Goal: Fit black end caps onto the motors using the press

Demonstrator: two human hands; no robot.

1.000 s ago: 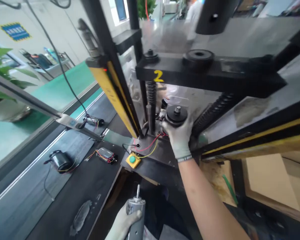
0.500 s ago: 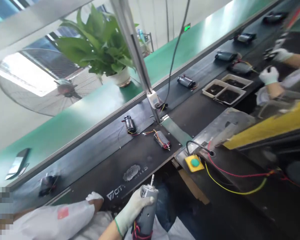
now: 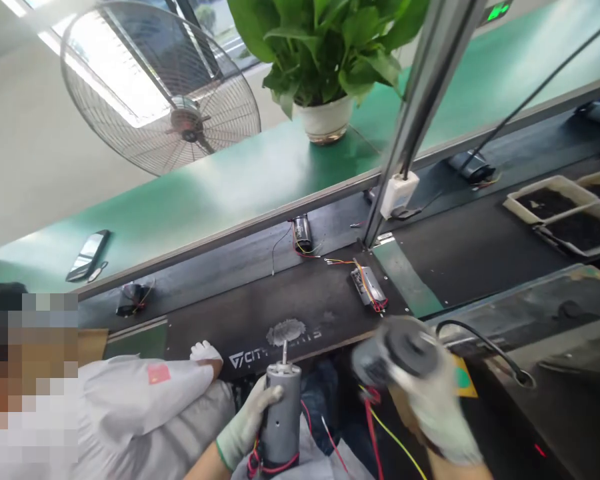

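My gloved left hand (image 3: 254, 419) is wrapped round a grey cylindrical electric motor (image 3: 283, 413), which stands nearly upright with its metal shaft pointing up. Red wires come off its lower end. On the right, my gloved right hand (image 3: 440, 407) grips a second motor (image 3: 400, 350), smeared by motion, with its dark round end showing. Red and yellow wires trail down from this one. A further grey motor with orange and red wires (image 3: 369, 288) lies on the black bench mat (image 3: 325, 320), beyond my hands.
Several motors, one of them black (image 3: 303, 233), lie along the conveyor belt (image 3: 220, 253). A metal post (image 3: 420, 100) rises beyond the bench. White trays (image 3: 550, 200) stand at right. A co-worker's grey sleeve (image 3: 145, 393) and gloved hand (image 3: 205, 351) are at left. A phone (image 3: 87, 255) lies on the green ledge.
My right hand has come into view at the right with a second motor. The left hand's motor is now more upright. The view has turned, shifting the bench scene.
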